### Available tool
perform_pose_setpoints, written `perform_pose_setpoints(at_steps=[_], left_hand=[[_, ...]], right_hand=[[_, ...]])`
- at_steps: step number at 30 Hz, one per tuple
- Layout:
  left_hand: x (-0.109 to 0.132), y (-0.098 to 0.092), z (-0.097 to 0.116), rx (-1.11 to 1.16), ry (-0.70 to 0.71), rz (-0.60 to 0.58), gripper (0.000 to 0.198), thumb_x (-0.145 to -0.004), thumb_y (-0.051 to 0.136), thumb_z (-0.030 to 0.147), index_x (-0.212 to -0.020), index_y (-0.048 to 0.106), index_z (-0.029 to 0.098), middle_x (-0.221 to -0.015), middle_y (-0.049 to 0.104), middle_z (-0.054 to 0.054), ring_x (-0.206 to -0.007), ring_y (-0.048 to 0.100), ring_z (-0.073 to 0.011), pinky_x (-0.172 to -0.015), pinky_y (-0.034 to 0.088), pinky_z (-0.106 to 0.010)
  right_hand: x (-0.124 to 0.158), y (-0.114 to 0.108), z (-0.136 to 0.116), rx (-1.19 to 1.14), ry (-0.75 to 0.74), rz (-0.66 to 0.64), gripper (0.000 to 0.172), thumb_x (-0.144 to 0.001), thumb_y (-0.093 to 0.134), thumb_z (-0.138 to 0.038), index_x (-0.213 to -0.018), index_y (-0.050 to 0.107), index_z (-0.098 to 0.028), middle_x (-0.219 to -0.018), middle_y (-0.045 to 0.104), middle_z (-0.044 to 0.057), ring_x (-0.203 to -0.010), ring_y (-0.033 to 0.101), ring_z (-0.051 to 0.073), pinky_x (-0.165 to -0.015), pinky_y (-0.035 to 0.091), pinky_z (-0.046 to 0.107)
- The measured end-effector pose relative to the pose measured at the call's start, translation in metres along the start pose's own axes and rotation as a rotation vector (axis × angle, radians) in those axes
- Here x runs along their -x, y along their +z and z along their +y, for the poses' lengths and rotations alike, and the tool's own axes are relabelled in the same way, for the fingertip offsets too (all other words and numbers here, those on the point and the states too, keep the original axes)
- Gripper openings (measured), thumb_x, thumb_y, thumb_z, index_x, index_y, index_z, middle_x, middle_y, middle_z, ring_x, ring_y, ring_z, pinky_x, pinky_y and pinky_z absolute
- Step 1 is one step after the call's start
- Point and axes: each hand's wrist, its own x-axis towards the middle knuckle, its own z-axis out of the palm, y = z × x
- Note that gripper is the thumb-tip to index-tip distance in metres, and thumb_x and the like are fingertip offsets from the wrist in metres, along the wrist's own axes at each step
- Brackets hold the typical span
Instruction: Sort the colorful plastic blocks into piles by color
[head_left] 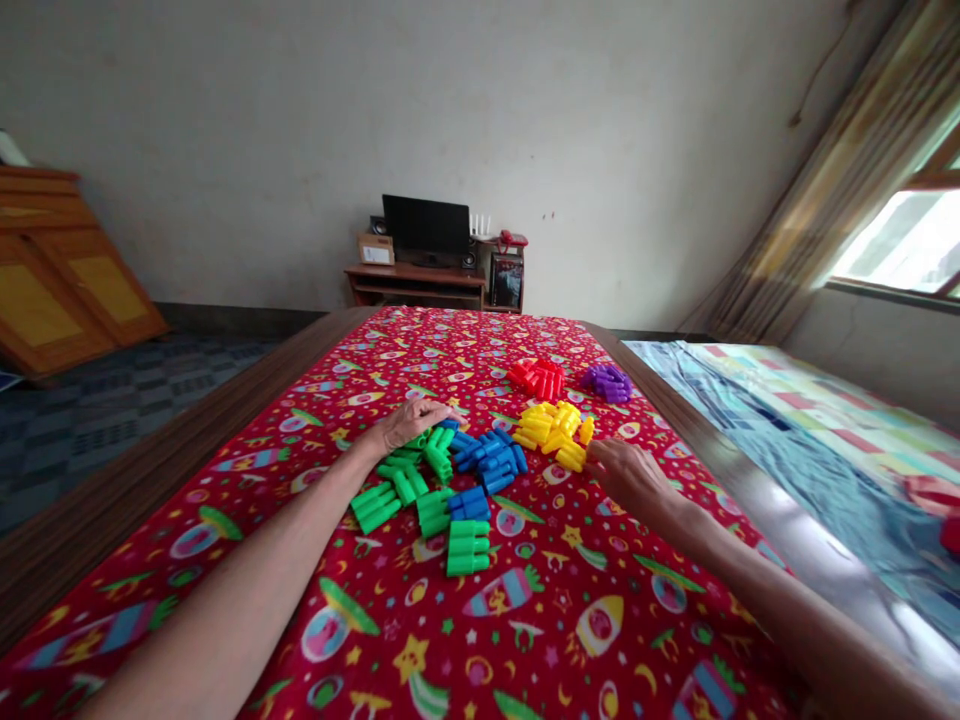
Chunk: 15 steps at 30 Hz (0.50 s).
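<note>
Plastic toy building blocks lie on the red printed cloth, grouped by colour. My left hand rests over the far side of the green blocks, its fingers stretched to the right above a blue block. More blue blocks sit in a heap just right of the green ones. At the right edge of the yellow blocks is my right hand. Its fingertips are beside the nearest yellow pieces, but the fingers are mostly hidden under the hand, so their grip is unclear.
Farther back lie red blocks and purple blocks. Dark wooden table edges border the cloth. A bed is on the right, a cabinet on the left. A monitor stands on a desk by the wall.
</note>
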Motion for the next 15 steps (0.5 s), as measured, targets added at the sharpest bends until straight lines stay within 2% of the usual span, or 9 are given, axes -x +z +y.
perform_pose_setpoints(at_steps=[6, 8, 10, 13, 15], left_hand=[[0.000, 0.000, -0.002, 0.003, -0.003, 0.007, 0.057, -0.081, 0.046, 0.067, -0.085, 0.079, 0.021, -0.092, 0.078, -0.004, -0.098, 0.068, -0.0262, -0.090, 0.050, -0.032], [0.001, 0.000, -0.001, -0.004, -0.015, 0.013, 0.059, -0.080, 0.047, 0.071, -0.083, 0.079, 0.022, -0.089, 0.078, -0.002, -0.098, 0.068, -0.0263, -0.089, 0.051, -0.032], [0.001, 0.000, -0.001, -0.009, -0.027, 0.017, 0.061, -0.078, 0.047, 0.074, -0.081, 0.079, 0.022, -0.087, 0.078, -0.001, -0.099, 0.067, -0.0268, -0.089, 0.051, -0.031], [0.001, 0.000, 0.000, -0.013, -0.028, 0.021, 0.063, -0.076, 0.046, 0.076, -0.080, 0.079, 0.023, -0.086, 0.078, -0.001, -0.102, 0.066, -0.0274, -0.090, 0.050, -0.031], [0.001, 0.000, 0.001, -0.008, -0.022, 0.016, 0.063, -0.077, 0.046, 0.076, -0.080, 0.079, 0.023, -0.085, 0.077, -0.001, -0.102, 0.066, -0.0271, -0.091, 0.050, -0.031]], right_hand=[[-0.002, -0.021, -0.005, -0.036, 0.128, -0.122, 0.023, -0.092, 0.044, -0.023, -0.087, 0.066, -0.020, -0.083, 0.069, 0.007, -0.071, 0.062, 0.016, -0.056, 0.035, 0.024], [0.000, -0.024, 0.001, -0.079, 0.156, -0.140, 0.023, -0.091, 0.045, -0.023, -0.091, 0.068, -0.020, -0.081, 0.070, 0.006, -0.071, 0.064, 0.016, -0.058, 0.037, 0.024], [0.001, -0.023, 0.013, -0.097, 0.173, -0.110, 0.025, -0.090, 0.047, -0.024, -0.103, 0.067, -0.019, -0.084, 0.071, 0.007, -0.074, 0.066, 0.019, -0.062, 0.042, 0.026], [0.001, -0.016, 0.031, -0.133, 0.118, 0.016, 0.049, -0.086, 0.055, -0.033, -0.132, 0.054, -0.016, -0.109, 0.069, 0.015, -0.095, 0.066, 0.027, -0.079, 0.050, 0.036], [-0.003, -0.009, 0.037, -0.178, 0.046, 0.065, 0.065, -0.082, 0.061, -0.039, -0.141, 0.044, -0.017, -0.121, 0.065, 0.017, -0.108, 0.063, 0.030, -0.087, 0.051, 0.042]])
